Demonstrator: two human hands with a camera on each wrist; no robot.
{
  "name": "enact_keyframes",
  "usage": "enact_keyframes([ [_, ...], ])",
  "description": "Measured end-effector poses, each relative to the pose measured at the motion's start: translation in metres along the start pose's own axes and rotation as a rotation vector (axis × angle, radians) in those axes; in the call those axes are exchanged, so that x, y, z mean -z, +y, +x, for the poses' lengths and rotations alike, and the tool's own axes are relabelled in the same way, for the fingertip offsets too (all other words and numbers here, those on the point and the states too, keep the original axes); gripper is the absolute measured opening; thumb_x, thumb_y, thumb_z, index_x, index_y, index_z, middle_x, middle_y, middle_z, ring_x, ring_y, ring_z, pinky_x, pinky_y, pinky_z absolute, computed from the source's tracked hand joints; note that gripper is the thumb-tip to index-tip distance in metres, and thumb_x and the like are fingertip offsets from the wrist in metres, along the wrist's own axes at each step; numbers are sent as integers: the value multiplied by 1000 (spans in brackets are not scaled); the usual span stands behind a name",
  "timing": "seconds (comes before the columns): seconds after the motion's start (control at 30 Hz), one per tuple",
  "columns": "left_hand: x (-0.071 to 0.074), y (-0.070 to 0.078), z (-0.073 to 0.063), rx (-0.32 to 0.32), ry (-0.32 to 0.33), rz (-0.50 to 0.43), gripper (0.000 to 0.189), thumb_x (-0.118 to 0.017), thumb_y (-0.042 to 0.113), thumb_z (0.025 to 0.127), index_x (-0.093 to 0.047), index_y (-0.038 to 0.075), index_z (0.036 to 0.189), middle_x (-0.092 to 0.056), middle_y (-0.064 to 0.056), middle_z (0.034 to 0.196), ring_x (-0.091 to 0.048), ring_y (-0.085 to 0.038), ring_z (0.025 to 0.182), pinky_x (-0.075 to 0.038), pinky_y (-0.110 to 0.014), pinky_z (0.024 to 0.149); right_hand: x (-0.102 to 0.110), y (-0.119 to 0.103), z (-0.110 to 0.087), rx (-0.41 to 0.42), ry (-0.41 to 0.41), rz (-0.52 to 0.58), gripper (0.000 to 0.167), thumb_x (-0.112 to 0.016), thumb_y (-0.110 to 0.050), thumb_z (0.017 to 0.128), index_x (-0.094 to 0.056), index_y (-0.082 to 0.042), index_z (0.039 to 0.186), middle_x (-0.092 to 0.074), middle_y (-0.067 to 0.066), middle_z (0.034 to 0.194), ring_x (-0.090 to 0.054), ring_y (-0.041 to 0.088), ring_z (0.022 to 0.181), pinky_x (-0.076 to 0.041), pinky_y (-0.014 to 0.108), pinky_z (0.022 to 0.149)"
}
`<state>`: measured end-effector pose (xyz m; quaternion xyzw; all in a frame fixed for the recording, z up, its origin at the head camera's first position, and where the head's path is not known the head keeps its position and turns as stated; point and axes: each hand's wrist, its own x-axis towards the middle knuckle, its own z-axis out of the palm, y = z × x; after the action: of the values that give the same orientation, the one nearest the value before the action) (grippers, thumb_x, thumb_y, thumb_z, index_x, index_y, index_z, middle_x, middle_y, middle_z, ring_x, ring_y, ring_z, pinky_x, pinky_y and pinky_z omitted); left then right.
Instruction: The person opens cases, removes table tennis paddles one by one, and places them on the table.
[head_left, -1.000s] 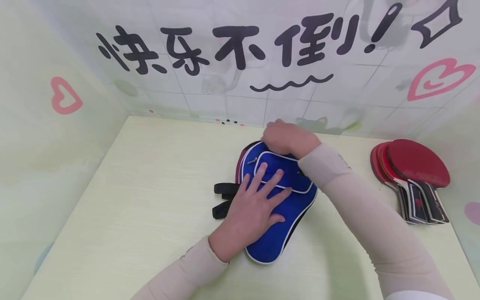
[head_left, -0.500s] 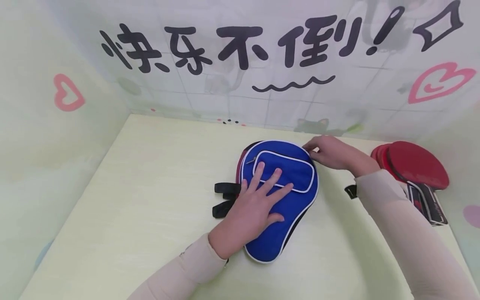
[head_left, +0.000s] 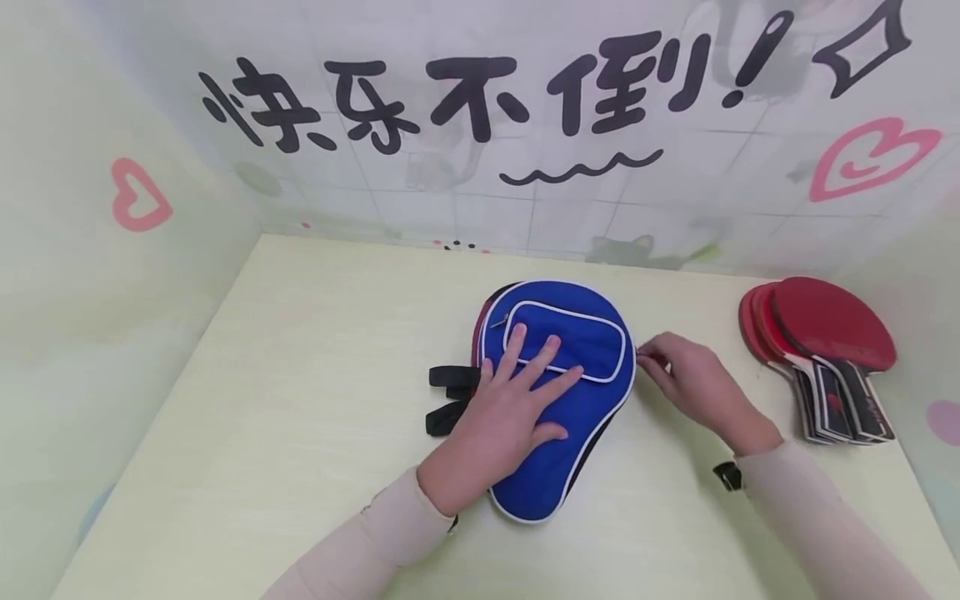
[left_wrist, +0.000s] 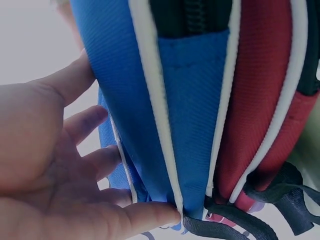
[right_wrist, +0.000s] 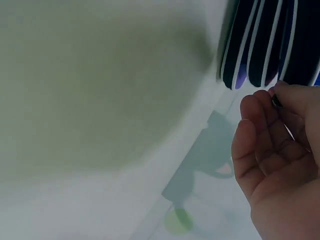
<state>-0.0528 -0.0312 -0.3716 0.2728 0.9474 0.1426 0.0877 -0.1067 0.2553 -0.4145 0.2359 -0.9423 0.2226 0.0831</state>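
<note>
A blue paddle-shaped table tennis bat case (head_left: 592,404) with white piping and a front pocket lies on top of a red case (left_wrist: 255,90). Across the blue case my left hand (head_left: 498,425) rests with its fingers spread, pressing on its front. At the case's right edge, my right hand (head_left: 693,379) pinches a small dark zipper pull (right_wrist: 276,101) between thumb and curled forefinger. Black strap loops (head_left: 452,377) stick out on the left side. The left wrist view shows part of the dark zipper (left_wrist: 195,17) along the blue case's side.
Several red table tennis bats (head_left: 836,325) lie fanned in a stack at the right of the pale table (head_left: 300,400). A printed wall (head_left: 480,200) rises behind the table, and walls stand at both sides.
My right hand has moved from the case's top edge round to its right side, along the zipper's path. My left hand has stayed spread on the case.
</note>
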Motion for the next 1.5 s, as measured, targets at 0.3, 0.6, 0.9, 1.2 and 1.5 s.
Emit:
enact_keyframes([
  [0.3,-3,-5,0,8,23,-13,71,-62,53,95,-33,40,159,-11,0,174,10,-37,161,-27,-73,116,-9,-36,-40,126,60,-60,20,-84,-4,78,-69,-12,87,-65,-7,75,-54,0,65,-52,22,57],
  [0.6,-5,-6,0,5,40,18,71,-61,54,96,-32,41,159,-12,0,174,7,-38,161,-30,-72,116,-31,-77,-64,213,86,-58,18,-84,-11,76,-68,-16,83,-62,-12,70,-50,-5,62,-47,15,56],
  [0.9,-6,-7,0,-8,54,4,69,-59,53,97,-33,40,159,-14,-1,174,6,-39,161,-30,-72,115,-53,-138,-87,375,-12,-10,16,-85,-21,79,-69,-23,76,-66,-16,68,-58,-6,59,-48,12,56],
  [1.2,-10,-4,-2,-24,100,32,66,-61,50,97,-37,38,157,-17,-3,173,0,-42,161,-31,-73,114,-61,-168,-89,269,-206,64,10,-77,-31,90,-74,-25,83,-69,-20,70,-56,-13,59,-45,7,55],
  [1.5,-25,20,-11,0,121,269,58,-55,48,102,-37,43,156,-22,-5,172,-14,-48,157,-39,-69,113,-34,-131,-83,-205,-64,208,11,-74,-8,88,-73,-18,85,-63,-18,68,-48,-12,60,-45,14,55],
])
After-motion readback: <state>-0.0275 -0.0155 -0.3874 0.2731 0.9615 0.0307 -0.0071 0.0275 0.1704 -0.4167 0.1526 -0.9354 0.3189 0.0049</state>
